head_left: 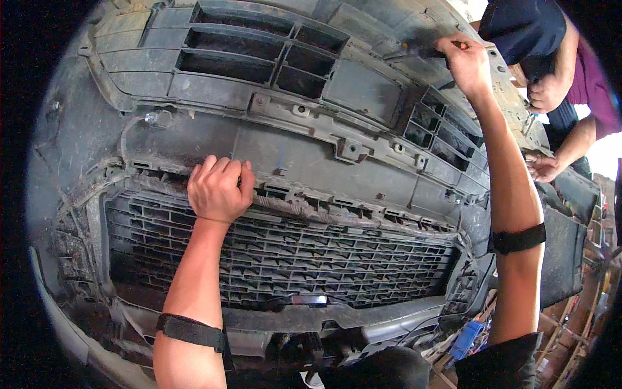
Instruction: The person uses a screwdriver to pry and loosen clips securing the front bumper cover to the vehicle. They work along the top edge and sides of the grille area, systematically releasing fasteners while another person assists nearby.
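A large grey car bumper [298, 139], dusty and inner side up, fills the view. My left hand [220, 189] is closed at the upper edge of its mesh grille [337, 259]. A bit of something dark shows by the thumb; the fingers hide the rest. A corrugated wiring harness [278, 205] runs along that edge and passes beside this hand. Toward the far right, my right hand [468, 63] is wrapped round a screwdriver [431, 52] with a dark handle and a bit of orange. Its thin shaft points left over the bumper's far part.
At the right, another person's hands [549, 94] are close to the bumper's far right edge. Slatted vent openings [259, 48] lie beyond my left hand. A blue object [468, 338] and wooden slats [564, 324] are at the lower right. A thin black cable [447, 316] loops near the grille.
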Demonstrator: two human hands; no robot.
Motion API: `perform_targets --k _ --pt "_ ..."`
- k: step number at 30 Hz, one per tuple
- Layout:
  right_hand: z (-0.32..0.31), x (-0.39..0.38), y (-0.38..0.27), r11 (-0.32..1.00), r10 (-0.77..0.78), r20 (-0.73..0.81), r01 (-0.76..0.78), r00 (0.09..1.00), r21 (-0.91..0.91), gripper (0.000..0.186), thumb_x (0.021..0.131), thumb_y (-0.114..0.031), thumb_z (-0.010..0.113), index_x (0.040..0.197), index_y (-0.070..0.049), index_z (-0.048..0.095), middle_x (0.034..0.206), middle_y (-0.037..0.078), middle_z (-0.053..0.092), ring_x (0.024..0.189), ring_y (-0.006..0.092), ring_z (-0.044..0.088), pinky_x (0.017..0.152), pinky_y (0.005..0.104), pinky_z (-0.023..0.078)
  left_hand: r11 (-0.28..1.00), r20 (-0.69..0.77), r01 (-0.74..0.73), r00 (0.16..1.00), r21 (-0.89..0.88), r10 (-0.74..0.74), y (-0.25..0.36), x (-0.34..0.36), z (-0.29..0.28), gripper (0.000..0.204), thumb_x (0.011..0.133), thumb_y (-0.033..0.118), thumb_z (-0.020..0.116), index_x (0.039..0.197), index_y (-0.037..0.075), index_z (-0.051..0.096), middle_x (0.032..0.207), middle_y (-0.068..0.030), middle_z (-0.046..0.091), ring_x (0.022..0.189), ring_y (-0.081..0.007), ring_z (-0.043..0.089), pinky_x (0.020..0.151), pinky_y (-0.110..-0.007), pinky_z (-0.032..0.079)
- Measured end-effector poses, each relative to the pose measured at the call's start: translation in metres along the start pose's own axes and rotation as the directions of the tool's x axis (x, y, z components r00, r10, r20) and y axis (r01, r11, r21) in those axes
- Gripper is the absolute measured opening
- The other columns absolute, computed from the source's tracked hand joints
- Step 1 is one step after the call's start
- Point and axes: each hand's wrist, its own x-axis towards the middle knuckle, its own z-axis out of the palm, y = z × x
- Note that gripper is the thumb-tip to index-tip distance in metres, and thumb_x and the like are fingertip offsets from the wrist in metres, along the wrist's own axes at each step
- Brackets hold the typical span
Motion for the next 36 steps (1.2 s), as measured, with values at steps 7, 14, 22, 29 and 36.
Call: perform_targets --k 7,14,22,29,36 --pt "0.0 0.003 -0.011 0.995 -0.095 0.03 0.095 0.995 -0.004 0.028 0.077 -0.03 0.063 0.088 -0.006 0.071 0.073 0.016 0.064 0.069 0.0243 0.062 0.07 0.034 0.049 0.999 -0.006 -0.015 1.0 0.029 0.016 0.0 0.0 0.001 0.028 0.08 0.021 0.061 0.056 0.009 0.052 0.058 -0.0049 0.052 0.059 -0.0257 0.051 0.053 -0.039 0.039" --pt "-0.005 0.032 -0.047 0.983 -0.013 0.146 0.039 0.989 -0.177 0.024 0.081 -0.022 0.057 0.088 -0.003 0.07 0.083 0.019 0.068 0.078 0.0325 0.067 0.069 0.0397 0.051 0.998 -0.006 -0.038 0.999 0.055 0.039 0.0 -0.001 0.003 0.028 0.079 0.021 0.062 0.056 0.01 0.052 0.059 -0.004 0.052 0.061 -0.0249 0.05 0.053 -0.039 0.038" --pt "-0.01 0.059 -0.014 0.998 -0.045 0.471 0.016 0.881 0.066 0.021 0.082 -0.017 0.057 0.099 -0.008 0.065 0.072 0.003 0.061 0.06 0.0096 0.053 0.051 0.0267 0.042 0.999 0.008 -0.022 1.0 0.048 0.021 -0.003 -0.002 0.004 0.029 0.079 0.021 0.062 0.055 0.011 0.05 0.057 -0.0032 0.051 0.059 -0.0243 0.049 0.052 -0.038 0.037" --pt "-0.022 0.053 -0.035 0.947 -0.028 0.64 0.224 0.768 -0.228 0.034 0.083 -0.024 0.064 0.108 -0.002 0.059 0.078 0.006 0.062 0.059 0.0127 0.053 0.051 0.0305 0.045 0.999 -0.025 -0.014 1.0 0.042 0.015 -0.001 -0.001 0.002 0.029 0.079 0.022 0.062 0.055 0.012 0.049 0.057 -0.0027 0.051 0.06 -0.0238 0.05 0.052 -0.038 0.038" --pt "-0.025 0.049 -0.055 0.935 0.033 0.603 0.189 0.797 -0.301 0.045 0.09 -0.047 0.053 0.098 -0.003 0.06 0.064 0.002 0.05 0.052 0.0124 0.047 0.038 0.0291 0.036 1.0 -0.023 -0.007 1.0 -0.009 0.006 -0.002 -0.004 0.002 0.03 0.083 0.021 0.06 0.057 0.01 0.049 0.059 -0.0052 0.049 0.061 -0.0262 0.049 0.054 -0.039 0.039"
